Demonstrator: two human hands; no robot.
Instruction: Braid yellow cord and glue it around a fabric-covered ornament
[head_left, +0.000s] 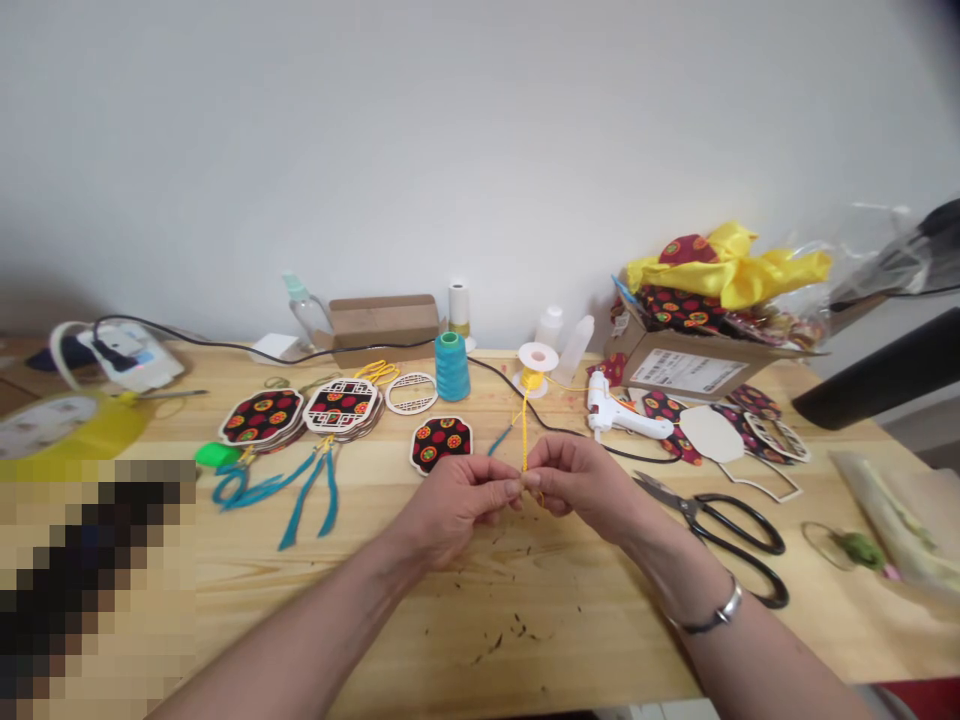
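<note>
My left hand (469, 497) and my right hand (570, 475) meet over the middle of the table, thumbs and forefingers pinched together. Between the fingertips of both runs a yellow cord (525, 435), stretching back to a white spool (538, 357). A small loop of it shows under my right fingers; the exact spot they grip is hidden. Just beyond my left hand lies a fabric-covered panel (442, 443) with a dark floral print. A teal strand (501, 438) rests behind the hands. To the right of my right wrist are black-handled scissors (705, 515).
A teal thread cone (452, 368) stands behind the panel. Stacked panels (262, 417) with teal tassels (307, 490) lie left. A white glue gun (626, 410) sits right, before a cardboard box (690, 365) of fabric. A black cable (360, 348) crosses the back. Dark scraps (517, 630) dot the front.
</note>
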